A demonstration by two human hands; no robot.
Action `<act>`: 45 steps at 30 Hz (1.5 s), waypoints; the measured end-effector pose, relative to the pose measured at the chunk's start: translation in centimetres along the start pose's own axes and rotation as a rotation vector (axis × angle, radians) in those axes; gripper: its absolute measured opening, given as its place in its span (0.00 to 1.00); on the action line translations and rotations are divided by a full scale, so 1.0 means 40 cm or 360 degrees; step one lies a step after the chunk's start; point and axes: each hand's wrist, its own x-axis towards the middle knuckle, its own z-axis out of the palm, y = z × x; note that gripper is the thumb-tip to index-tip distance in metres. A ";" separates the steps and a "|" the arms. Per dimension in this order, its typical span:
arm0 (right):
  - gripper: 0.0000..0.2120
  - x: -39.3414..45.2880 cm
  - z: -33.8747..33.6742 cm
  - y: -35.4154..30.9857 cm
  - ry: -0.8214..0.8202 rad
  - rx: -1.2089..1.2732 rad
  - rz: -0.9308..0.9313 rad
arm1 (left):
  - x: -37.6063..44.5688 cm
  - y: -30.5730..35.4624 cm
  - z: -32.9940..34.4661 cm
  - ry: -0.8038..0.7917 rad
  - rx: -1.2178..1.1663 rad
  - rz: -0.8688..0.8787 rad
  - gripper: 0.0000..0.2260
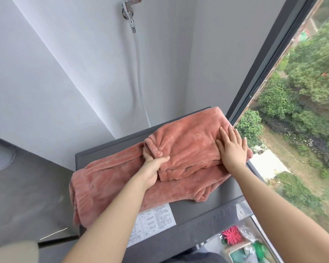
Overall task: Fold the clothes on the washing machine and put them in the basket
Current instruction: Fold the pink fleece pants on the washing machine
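A salmon-pink fleece garment (184, 145) lies spread over the dark grey top of the washing machine (201, 209). One part is folded over the rest, with an elastic cuff near the middle. My left hand (152, 166) grips the folded edge by the cuff, thumb on top and fingers tucked underneath. My right hand (233, 149) lies flat on the folded part, fingers straight and spread, pressing it down near the window side. The garment's left end hangs over the machine's left edge. No basket shows in the view.
A white label (154, 223) sits on the machine's front top. A tap and white hose (135, 54) hang on the wall behind. A large window (273, 73) runs along the right. Bags and a pink spiky thing (232, 237) lie low at the right.
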 end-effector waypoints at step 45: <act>0.19 -0.330 -0.017 -0.286 0.0044 0.0817 -0.0049 | -0.254 -0.051 -0.379 0.1302 0.1411 0.0671 0.39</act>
